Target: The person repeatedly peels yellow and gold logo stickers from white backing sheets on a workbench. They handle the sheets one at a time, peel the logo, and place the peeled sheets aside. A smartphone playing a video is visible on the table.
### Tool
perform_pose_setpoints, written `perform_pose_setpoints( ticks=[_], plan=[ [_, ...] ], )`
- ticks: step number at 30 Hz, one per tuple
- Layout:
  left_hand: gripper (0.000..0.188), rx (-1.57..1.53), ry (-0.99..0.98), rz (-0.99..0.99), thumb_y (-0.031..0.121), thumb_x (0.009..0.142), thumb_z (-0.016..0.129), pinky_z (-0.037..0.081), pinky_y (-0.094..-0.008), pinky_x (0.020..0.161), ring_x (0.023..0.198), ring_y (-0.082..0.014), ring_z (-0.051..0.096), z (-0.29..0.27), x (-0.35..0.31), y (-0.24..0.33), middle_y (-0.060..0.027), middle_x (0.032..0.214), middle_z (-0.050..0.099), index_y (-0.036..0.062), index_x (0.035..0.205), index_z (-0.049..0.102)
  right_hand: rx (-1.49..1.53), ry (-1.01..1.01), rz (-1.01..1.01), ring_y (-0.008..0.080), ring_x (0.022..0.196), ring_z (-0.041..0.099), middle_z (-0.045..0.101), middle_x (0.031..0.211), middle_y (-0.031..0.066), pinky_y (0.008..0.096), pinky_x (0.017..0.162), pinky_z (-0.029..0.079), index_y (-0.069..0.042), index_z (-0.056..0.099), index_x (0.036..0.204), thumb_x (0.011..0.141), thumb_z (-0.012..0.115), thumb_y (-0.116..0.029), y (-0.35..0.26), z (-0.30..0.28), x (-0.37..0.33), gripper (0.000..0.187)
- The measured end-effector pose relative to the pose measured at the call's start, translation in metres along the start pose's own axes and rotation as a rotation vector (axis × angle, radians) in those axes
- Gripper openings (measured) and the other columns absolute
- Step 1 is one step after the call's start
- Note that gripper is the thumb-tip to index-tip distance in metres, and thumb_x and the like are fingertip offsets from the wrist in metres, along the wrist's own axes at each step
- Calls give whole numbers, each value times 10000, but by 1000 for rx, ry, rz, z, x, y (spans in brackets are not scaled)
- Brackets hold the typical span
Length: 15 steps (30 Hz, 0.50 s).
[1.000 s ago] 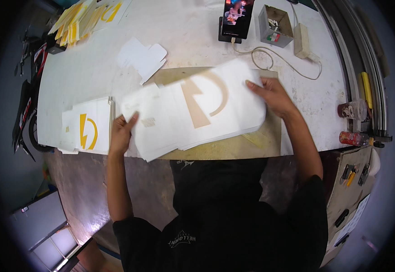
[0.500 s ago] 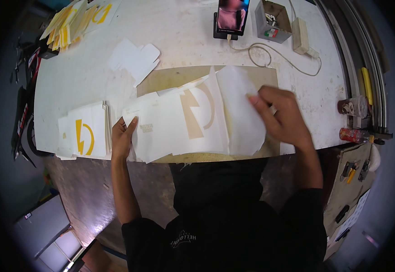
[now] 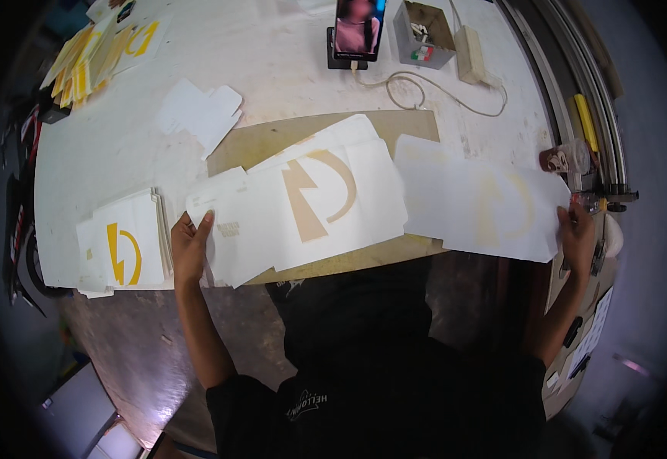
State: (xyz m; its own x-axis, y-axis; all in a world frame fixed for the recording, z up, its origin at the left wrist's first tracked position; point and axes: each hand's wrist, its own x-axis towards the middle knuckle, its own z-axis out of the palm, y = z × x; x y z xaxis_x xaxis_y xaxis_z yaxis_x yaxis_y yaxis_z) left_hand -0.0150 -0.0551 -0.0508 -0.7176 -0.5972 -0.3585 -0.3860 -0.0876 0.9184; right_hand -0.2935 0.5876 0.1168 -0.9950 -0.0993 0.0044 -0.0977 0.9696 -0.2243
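a: what is the person holding?

b: the left hand (image 3: 190, 249) is gripping the left end of a sheet stack (image 3: 303, 203), its thumb pressing on top. the stack is lying aslant over a brownish mat (image 3: 272, 138) at the front of the table (image 3: 471, 130), its far edges fanning out a little.

a: and the right hand (image 3: 577, 237)?

b: it is closing narrowly on the right edge of a loose sheet (image 3: 482, 203), well apart from the other hand. that sheet is stretching out to the right of the stack, its near right corner reaching past the table's front edge. whether its left edge is overlapping the stack, i cannot tell.

a: how is it likely to handle?

b: light, i'd guess: thin card or stout paper, lying fairly flat but probably bending and creasing under a hard squeeze. the loose one is looking pale, with a faint print showing. the sheets may be sliding over one another easily.

a: so where is the best hold?

b: by the plain outer ends, i'd say, thumb above and fingers below, keeping off the printed shape. for the stack, a firmer pinch is making sense, since more layers are sharing it.
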Motion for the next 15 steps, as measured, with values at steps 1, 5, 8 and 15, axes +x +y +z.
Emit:
perform_pose_setpoints(
  ticks=[1,5,8,15],
  plan=[
    [290,-37,3,8,128,1028,684,558,-275,821,916,-120,704,2,-1,3,-110,1089,762,-63,1243,651,149,60,6,122,760,603,668,815,105,304,688,470,70,675,1016,1000,695,-124,10,2,-8,196],
    [303,-84,5,43,148,1025,696,556,-270,819,907,-119,702,8,-4,8,-111,1079,762,-66,1233,647,469,242,35,78,870,610,715,978,33,228,797,481,53,708,1137,1020,701,-119,51,6,-26,208],
    [322,-61,20,41,156,1022,702,558,-271,809,906,-124,704,6,-7,2,-118,1072,762,-69,1243,639,596,381,-27,79,890,637,736,1024,65,222,799,504,66,709,1147,1027,694,-100,67,5,-30,206],
    [406,13,47,33,194,1005,729,569,-306,752,864,-154,704,3,-1,1,-144,1038,758,-73,1289,612,583,509,-59,87,902,653,746,1053,82,227,791,525,63,728,1173,999,708,-28,57,14,-33,197]
  ],
)
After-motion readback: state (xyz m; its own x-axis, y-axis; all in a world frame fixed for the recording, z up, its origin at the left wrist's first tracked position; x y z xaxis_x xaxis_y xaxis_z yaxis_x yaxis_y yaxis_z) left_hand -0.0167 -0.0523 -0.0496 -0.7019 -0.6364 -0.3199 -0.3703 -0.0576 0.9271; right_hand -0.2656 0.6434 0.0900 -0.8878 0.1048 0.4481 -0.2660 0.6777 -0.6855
